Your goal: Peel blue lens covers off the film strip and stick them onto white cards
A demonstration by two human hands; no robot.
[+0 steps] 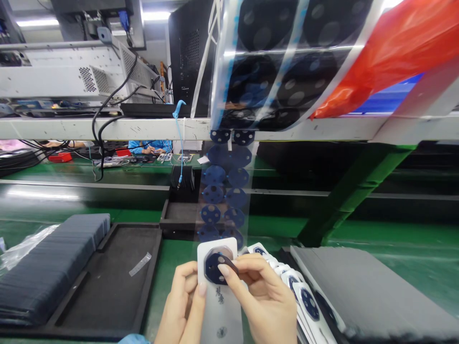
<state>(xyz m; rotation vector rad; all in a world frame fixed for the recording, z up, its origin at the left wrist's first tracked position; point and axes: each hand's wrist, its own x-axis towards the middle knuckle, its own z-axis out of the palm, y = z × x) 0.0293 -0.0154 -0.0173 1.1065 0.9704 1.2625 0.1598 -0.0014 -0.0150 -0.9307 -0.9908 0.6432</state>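
Note:
My left hand (183, 306) is closed on the left edge of a white phone back cover (229, 310), which stands tilted up towards me. Near the cover's top is a round camera area with a dark disc-shaped film (214, 270) over it. My right hand (268, 298) pinches the film's right edge between thumb and forefinger, and that edge is bent up off the cover. A clear strip (224, 196) bearing similar dark round films hangs just behind the cover. To the right lies an overlapping row of white covers with dark discs (309, 303).
At left, a black tray (107, 282) holds a long row of dark sheets (50, 267) and a clear scrap. A grey padded stack (373, 291) lies at right. Overhead runs a white shelf beam (150, 128) with a film roll (272, 67) and hanging cables. Other people's hands work far behind.

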